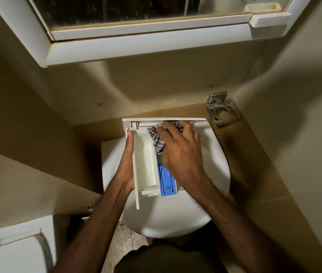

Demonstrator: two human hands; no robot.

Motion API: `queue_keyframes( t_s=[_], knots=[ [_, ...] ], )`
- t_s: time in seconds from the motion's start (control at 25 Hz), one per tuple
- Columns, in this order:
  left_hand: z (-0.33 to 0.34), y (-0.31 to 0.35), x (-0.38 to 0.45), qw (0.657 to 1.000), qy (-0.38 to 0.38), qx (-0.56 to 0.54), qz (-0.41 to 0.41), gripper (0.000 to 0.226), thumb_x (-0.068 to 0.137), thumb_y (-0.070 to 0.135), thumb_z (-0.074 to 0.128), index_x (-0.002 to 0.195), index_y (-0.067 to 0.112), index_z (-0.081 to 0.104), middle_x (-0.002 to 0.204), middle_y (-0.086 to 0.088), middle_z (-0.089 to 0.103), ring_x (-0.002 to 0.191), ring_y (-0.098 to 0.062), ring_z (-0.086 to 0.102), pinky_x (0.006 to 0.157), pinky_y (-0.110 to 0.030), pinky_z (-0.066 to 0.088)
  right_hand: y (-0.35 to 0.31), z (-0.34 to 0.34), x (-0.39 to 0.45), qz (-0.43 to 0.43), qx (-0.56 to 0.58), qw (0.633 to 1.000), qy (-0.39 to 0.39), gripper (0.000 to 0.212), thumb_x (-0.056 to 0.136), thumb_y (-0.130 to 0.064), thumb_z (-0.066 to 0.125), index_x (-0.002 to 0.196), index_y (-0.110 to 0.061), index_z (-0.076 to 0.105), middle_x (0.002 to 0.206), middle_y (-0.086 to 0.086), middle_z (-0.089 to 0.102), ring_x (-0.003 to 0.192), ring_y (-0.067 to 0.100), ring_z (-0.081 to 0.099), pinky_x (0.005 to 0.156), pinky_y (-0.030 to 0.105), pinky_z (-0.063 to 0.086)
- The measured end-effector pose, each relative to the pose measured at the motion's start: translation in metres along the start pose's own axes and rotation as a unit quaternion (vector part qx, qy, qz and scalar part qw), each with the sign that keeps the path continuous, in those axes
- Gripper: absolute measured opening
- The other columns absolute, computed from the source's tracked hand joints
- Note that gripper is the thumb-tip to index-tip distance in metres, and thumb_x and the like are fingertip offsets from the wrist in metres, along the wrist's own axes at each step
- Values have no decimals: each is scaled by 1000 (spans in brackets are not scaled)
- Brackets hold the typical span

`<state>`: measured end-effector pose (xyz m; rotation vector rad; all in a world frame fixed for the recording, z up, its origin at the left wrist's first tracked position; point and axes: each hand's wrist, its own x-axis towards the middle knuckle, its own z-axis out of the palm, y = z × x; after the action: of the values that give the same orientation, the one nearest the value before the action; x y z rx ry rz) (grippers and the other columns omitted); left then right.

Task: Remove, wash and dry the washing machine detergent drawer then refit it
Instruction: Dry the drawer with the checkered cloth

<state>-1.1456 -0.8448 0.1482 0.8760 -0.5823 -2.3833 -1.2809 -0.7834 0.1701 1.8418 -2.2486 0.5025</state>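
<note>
Two hands work above the white sink (211,154). At the far left stands a toilet cistern (16,251). The left hand (127,164) lies flat, fingers straight, against the left side of the detergent drawer (146,160), which rests over the sink. The right hand (177,148) presses a checked cloth (157,139) into the drawer, fingers curled on it. A metal holder (222,111) hangs on the wall at right.

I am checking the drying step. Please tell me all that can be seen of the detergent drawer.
The detergent drawer is white plastic with a blue insert, held over the white basin, front panel away from the person. The left hand lies flat along its left wall; the right hand presses a checked cloth into its compartments.
</note>
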Motion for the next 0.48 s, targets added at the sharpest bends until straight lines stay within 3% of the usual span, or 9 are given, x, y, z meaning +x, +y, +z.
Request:
queue_keyframes(
  t_s=[0.08, 0.12, 0.2, 0.28, 0.36, 0.4, 0.48],
  knots=[
    [2, 4, -4, 1000, -3, 4, -9, 82, 91, 81, 30, 120, 20, 76, 122, -13, 73, 109, -30, 72, 90, -43, 60, 3, -1, -1, 102, 0, 995, 14, 51, 84, -11, 63, 135, -20, 63, 134, 1, 62, 118, 36, 53, 86, 49, 49],
    [2, 5, -5, 1000, -2, 4, -12, 82, 91, 81, 31, 123, 19, 74, 124, -14, 72, 110, -31, 71, 91, -44, 59, 0, 0, 0, 119, 0, 993, 12, 50, 86, -12, 61, 135, -19, 62, 132, 2, 62, 117, 36, 52, 85, 50, 50],
    [3, 2, -2, 1000, 6, 20, -1, 81, 94, 79, 35, 137, 17, 64, 139, -14, 63, 129, -31, 60, 112, -47, 45, -15, 5, 2, 73, 13, 997, -2, 49, 87, -11, 56, 134, -19, 63, 133, 3, 62, 120, 37, 51, 89, 50, 51],
    [4, -1, 3, 1000, 2, -16, 8, 72, 100, 70, 39, 138, 13, 62, 139, -10, 62, 135, -23, 55, 119, -39, 38, -30, 9, 3, -37, 35, 998, -23, 48, 87, -8, 55, 132, -19, 65, 135, 1, 62, 124, 37, 49, 95, 49, 48],
    [0, -4, 5, 999, -5, -42, 2, 69, 101, 68, 36, 125, 14, 71, 122, -8, 70, 121, -20, 65, 104, -34, 51, -25, 0, 8, -107, 91, 988, -64, 51, 87, -6, 56, 135, -20, 65, 135, 0, 64, 120, 34, 50, 101, 41, 44],
    [-1, -2, 4, 1000, -3, -19, 4, 74, 99, 72, 32, 121, 15, 74, 119, -10, 72, 116, -22, 68, 97, -35, 55, -17, -9, 11, -95, 144, 981, -86, 53, 88, -6, 58, 139, -21, 63, 135, 0, 65, 117, 31, 53, 102, 37, 42],
    [-3, 5, -1, 1000, 13, 24, 4, 83, 94, 79, 27, 123, 17, 74, 124, -15, 71, 115, -29, 69, 92, -41, 58, 2, -32, 9, 14, 258, 958, -128, 55, 93, -11, 60, 146, -24, 55, 137, -1, 65, 118, 26, 59, 104, 39, 46]
  ],
)
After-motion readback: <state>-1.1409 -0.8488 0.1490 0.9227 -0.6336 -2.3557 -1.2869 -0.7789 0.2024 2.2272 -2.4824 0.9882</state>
